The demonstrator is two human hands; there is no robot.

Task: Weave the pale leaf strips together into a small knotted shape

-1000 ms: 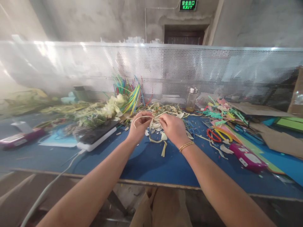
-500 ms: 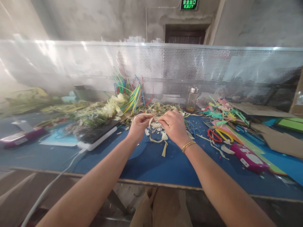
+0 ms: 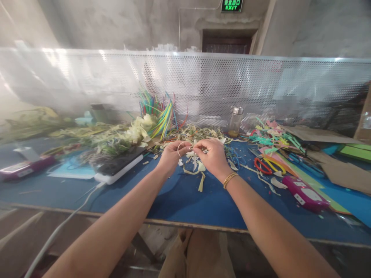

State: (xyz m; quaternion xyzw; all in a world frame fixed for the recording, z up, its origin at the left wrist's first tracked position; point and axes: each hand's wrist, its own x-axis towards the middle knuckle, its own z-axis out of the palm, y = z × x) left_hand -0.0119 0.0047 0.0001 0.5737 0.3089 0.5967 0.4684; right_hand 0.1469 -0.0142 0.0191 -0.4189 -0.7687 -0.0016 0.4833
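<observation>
Over the middle of the blue table, my left hand (image 3: 170, 157) pinches a thin cream-coloured strip (image 3: 179, 150) that curves in a loop by its fingers. My right hand (image 3: 213, 156), a gold bracelet at its wrist, has thumb and forefinger closed on the same strip, close to the left fingertips. Below the hands lie pale loose strips (image 3: 201, 182) and white scraps. Behind them spreads a tangled heap of pale green strips (image 3: 189, 133). The exact hold of the fingertips is too small to make out.
Red-and-yellow-handled scissors (image 3: 263, 166) and a purple power strip (image 3: 305, 195) lie at right. A glass bottle (image 3: 235, 122) stands before the perforated metal screen (image 3: 211, 83). At left are a black-and-white device (image 3: 121, 164) with a cable and coloured stems (image 3: 164, 114).
The strip now forms a rounder loop by my left fingers. Both hands stay nearly in place, with their fingertips shifted slightly and the right fingers more bent.
</observation>
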